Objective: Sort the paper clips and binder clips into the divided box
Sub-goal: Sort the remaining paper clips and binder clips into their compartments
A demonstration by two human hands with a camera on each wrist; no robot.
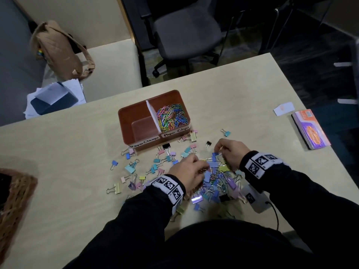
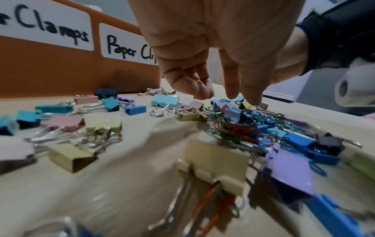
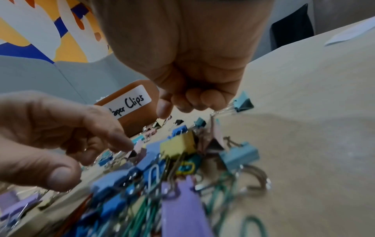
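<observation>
**Both hands in mixed clip pile, box half filled**

Right hand (image 1: 231, 152) grip: fingers curled tight into palm, fingertips (image 3: 211, 99) bunched over the far edge of the pile; silver wire handles sit right at the fingertips, but cannot tell if anything is actually pinched. Left hand (image 1: 187, 170) grip: fingers bent downward, thumb and forefinger close together, tips (image 2: 202, 93) down at the clips; whether it pinches one cannot be told. Hands sit close, pile between and under them. Both wrists angled inward, palms down, dark sleeves with marker bands.

Mixed pile (image 1: 217, 181) of binder clips and paper clips lies on the table (image 1: 58, 152) near the person's edge, tangled. Loose binder clips (image 1: 161, 158) scattered left and forward of the pile, up to the box front wall. One teal clip (image 1: 226, 133) lies apart, right of the box.

Divided box (image 1: 124, 121) stands just beyond the scatter, mid table. Right compartment holds coloured paper clips (image 1: 172, 117); left compartment shows bare bottom. Front labels read "Paper Clamps" left, "Paper Clips" right.

Open table surface left of the scatter and right of the hands. Orange booklet (image 1: 310, 129) and a small card (image 1: 283, 108) near the right edge. Wicker basket (image 1: 13, 200) at the left edge.
</observation>
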